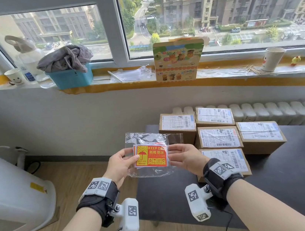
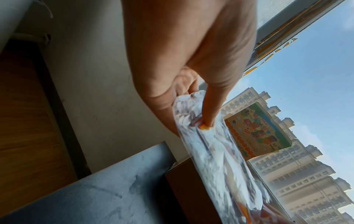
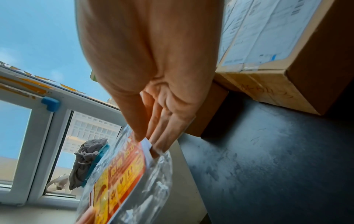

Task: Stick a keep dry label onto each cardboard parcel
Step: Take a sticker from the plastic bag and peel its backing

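Note:
A clear plastic bag [image 1: 146, 137] holding a stack of orange and yellow keep dry labels [image 1: 150, 156] is held up in front of me over the near left corner of the dark table [image 1: 291, 174]. My left hand [image 1: 132, 156] pinches the bag's left edge, thumb on top [image 2: 208, 119]. My right hand [image 1: 172, 152] pinches the right edge of the stack between thumb and fingers [image 3: 149, 141]. Several cardboard parcels [image 1: 218, 137] with white shipping slips lie flat on the table, just right of my hands. One parcel [image 3: 268, 45] shows close behind the right hand.
A white appliance [image 1: 12, 192] stands on the wooden floor at the left. A white radiator [image 1: 283, 111] runs behind the parcels. The window sill above carries a colourful carton [image 1: 177, 61], a blue bin with grey cloth [image 1: 70, 75] and a paper cup [image 1: 273, 58].

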`<move>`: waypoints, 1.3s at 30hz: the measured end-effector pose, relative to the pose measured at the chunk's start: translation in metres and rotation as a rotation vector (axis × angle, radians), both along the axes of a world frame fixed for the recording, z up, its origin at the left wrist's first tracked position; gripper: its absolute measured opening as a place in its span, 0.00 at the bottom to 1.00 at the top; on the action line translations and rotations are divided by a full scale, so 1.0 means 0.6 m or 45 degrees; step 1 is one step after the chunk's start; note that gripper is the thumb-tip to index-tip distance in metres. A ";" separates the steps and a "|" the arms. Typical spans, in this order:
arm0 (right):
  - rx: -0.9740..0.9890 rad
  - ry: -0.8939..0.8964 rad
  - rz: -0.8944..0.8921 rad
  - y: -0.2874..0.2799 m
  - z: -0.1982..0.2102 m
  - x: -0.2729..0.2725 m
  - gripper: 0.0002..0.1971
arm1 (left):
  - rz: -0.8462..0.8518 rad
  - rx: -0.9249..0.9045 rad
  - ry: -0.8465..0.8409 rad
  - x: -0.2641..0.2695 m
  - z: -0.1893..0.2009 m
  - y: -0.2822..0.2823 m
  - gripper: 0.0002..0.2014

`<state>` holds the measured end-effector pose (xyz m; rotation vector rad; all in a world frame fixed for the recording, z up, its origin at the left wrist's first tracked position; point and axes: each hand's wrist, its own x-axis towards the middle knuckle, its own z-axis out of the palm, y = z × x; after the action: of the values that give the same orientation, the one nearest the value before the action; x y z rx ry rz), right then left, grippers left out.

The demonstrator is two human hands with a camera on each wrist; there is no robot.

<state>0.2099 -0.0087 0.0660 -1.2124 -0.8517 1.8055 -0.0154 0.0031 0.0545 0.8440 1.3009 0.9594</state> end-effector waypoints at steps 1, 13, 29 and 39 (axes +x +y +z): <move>0.023 -0.044 -0.022 0.000 0.000 -0.001 0.10 | 0.003 -0.008 0.000 0.001 0.000 0.001 0.10; 0.096 -0.289 -0.210 0.001 -0.001 0.007 0.08 | 0.001 -0.021 -0.012 0.025 0.005 -0.005 0.10; 0.082 -0.500 -0.278 -0.006 -0.024 0.054 0.05 | 0.080 -0.159 0.150 -0.013 -0.039 -0.010 0.08; 0.096 -0.696 -0.294 -0.002 -0.026 0.057 0.04 | 0.100 -0.436 0.254 -0.025 -0.129 -0.023 0.08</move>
<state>0.2439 -0.0099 0.0503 -1.7118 -1.0151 1.2592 -0.0303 -0.0107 -0.0228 0.6367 1.6253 0.6961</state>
